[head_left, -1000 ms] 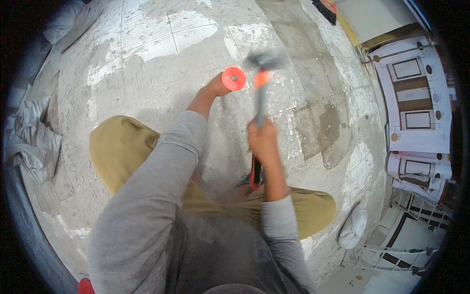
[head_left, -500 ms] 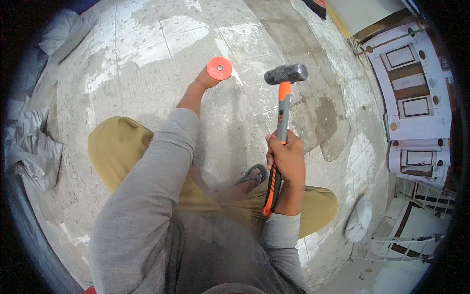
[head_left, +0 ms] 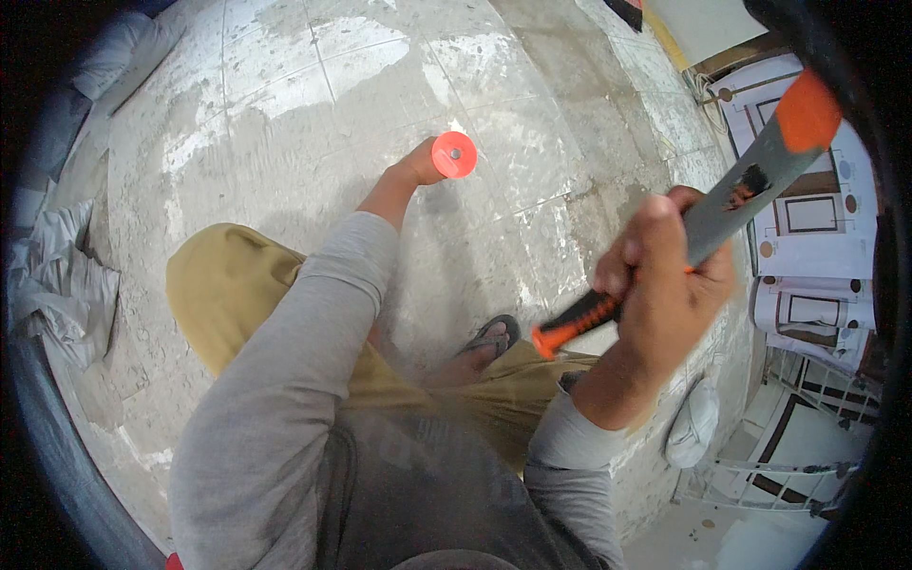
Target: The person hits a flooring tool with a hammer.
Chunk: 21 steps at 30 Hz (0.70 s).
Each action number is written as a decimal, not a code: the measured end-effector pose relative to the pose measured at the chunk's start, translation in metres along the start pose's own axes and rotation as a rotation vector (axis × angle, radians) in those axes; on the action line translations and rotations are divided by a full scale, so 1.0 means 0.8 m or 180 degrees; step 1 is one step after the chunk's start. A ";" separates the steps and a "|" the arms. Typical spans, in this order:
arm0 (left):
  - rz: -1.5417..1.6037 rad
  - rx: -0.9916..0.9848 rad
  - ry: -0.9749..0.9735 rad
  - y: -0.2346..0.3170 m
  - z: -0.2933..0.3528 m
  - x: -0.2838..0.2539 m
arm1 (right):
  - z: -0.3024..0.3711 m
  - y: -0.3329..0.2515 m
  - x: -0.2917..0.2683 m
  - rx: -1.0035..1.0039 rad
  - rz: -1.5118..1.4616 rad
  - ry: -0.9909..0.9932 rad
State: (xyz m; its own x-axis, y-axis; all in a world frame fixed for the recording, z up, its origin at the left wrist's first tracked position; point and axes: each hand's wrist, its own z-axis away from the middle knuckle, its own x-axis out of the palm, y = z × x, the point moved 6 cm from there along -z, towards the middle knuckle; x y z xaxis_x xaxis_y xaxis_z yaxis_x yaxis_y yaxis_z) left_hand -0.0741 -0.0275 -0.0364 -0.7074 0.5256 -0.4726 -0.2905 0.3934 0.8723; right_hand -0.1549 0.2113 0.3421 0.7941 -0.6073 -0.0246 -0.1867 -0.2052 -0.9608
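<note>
My left hand is closed around a chisel held against or just over the floor, low between my spread knees and my far reach. Its round orange guard faces up with the metal striking end in the middle; the blade is hidden below. In my right hand, raised up and out to the right, is a club hammer with a grey shaft, orange collar and black-and-orange grip. The hammer's dark head, at the upper right edge, is mostly lost in shadow.
Chipped, dusty tile floor with white and grey patches spreads around me. Crumpled pale sacks lie at the left. Printed sheets hang at the right, above a white metal rack and a pale bundle.
My right hand has swung the hammer up and to the right, closer to the camera. My left hand and the chisel have shifted slightly right and nearer.
</note>
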 end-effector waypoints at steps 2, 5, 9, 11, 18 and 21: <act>-0.0059 -0.0020 -0.0035 -0.002 0.006 -0.002 | 0.011 0.054 0.010 0.0023 0.0201 -0.0030; -0.0267 0.0031 -0.0160 0.024 -0.004 0.009 | 0.065 0.224 -0.007 0.0646 0.1837 -0.0328; -0.0074 0.0143 -0.0262 0.030 -0.003 0.011 | 0.109 0.299 -0.010 0.2455 0.1053 -0.1123; 0.0109 -0.0020 -0.0135 -0.025 0.007 0.007 | 0.122 0.281 -0.010 0.2954 0.0534 -0.0990; -0.0011 -0.0038 0.0950 -0.024 -0.004 -0.063 | 0.097 0.226 -0.056 0.2483 0.0280 -0.0369; 0.0272 -0.0434 0.0836 -0.003 -0.006 -0.067 | 0.088 0.195 -0.056 0.2225 0.0131 -0.0320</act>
State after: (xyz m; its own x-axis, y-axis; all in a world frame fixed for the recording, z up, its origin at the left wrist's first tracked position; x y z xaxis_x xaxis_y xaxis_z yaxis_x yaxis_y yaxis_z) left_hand -0.0383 -0.0600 -0.0129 -0.8701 0.3326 -0.3636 -0.2940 0.2419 0.9247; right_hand -0.1793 0.2604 0.1742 0.8502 -0.5233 -0.0577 0.1708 0.3778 -0.9100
